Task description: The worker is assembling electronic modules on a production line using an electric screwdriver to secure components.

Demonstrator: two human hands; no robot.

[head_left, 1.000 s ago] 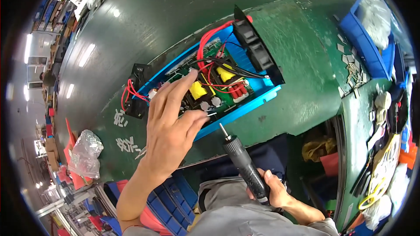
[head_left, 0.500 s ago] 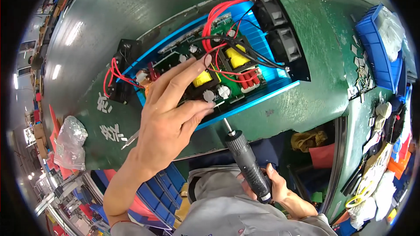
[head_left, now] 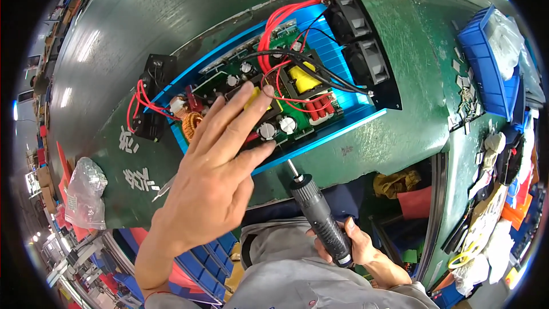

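Observation:
My left hand (head_left: 214, 174) reaches over a blue metal case (head_left: 343, 131), its fingers stretched out above the circuit board (head_left: 291, 39) inside. Yellow-wrapped transformers (head_left: 305, 78), round capacitors (head_left: 267, 131) and a copper-wound coil (head_left: 190, 127) sit on that board. Whether the fingertips touch any part, I cannot tell. Below the case, my right hand (head_left: 355, 243) is wrapped round a black electric screwdriver (head_left: 321, 217). Its bit points up toward the near wall of the case. Red and black wires lead to a black end panel with two fans (head_left: 366, 46) on the right.
Another black end panel (head_left: 154, 103) hangs by red wires at the left. Small white strips (head_left: 137, 179) lie on the green table (head_left: 400, 137) beside a thin tool partly hidden by my arm. A plastic bag (head_left: 86, 191) is far left; a blue bin (head_left: 486, 68) stands right.
My left fingers have spread from a near pinch at the case's near side, and the hand has shifted slightly toward me. The right hand and screwdriver have hardly moved.

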